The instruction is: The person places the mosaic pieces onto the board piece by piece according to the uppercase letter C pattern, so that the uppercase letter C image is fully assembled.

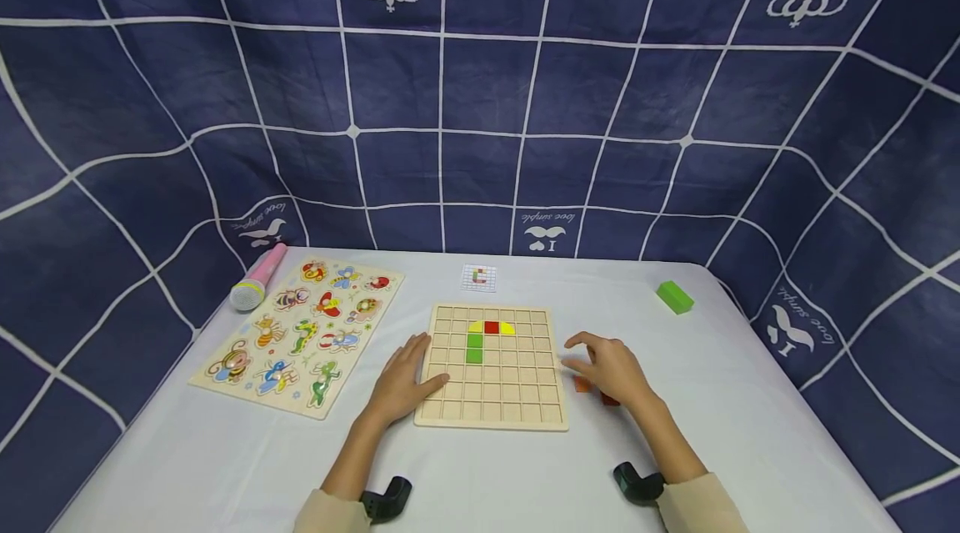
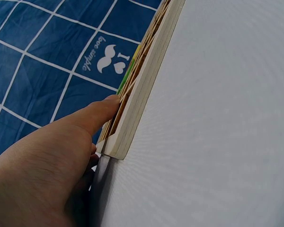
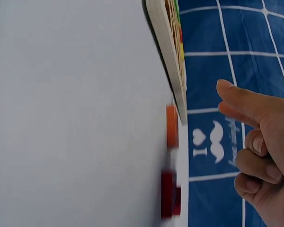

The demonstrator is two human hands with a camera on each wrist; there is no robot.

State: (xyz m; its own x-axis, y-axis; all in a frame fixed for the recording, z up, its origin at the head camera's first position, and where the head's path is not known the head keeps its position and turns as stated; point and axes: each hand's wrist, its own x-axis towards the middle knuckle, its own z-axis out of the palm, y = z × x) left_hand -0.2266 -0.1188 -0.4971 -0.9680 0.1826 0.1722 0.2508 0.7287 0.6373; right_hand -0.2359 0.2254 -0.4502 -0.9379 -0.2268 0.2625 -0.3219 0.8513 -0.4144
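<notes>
A wooden grid board (image 1: 517, 408) lies on the table, holding two green squares (image 1: 474, 348), a red square (image 1: 491, 327) and two yellow rounded pieces (image 1: 507, 329). Along the board's left edge rests my left hand (image 1: 401, 383), its thumb (image 2: 104, 111) over the rim. Just off the right edge, my right hand (image 1: 615, 368) hovers with thumb and index finger apart and nothing visible between them; its other fingers are curled. Beneath it lie an orange block (image 3: 172, 126) and dark red blocks (image 3: 168, 194), partly hidden by the hand in the head view.
A small pattern card (image 1: 478, 278) lies behind the board. To the left are an insect picture puzzle (image 1: 303, 362) and a pink toy microphone (image 1: 258, 279). A green block (image 1: 675, 297) sits at the back right. Dark blue checked cloth (image 1: 480, 99) surrounds the table.
</notes>
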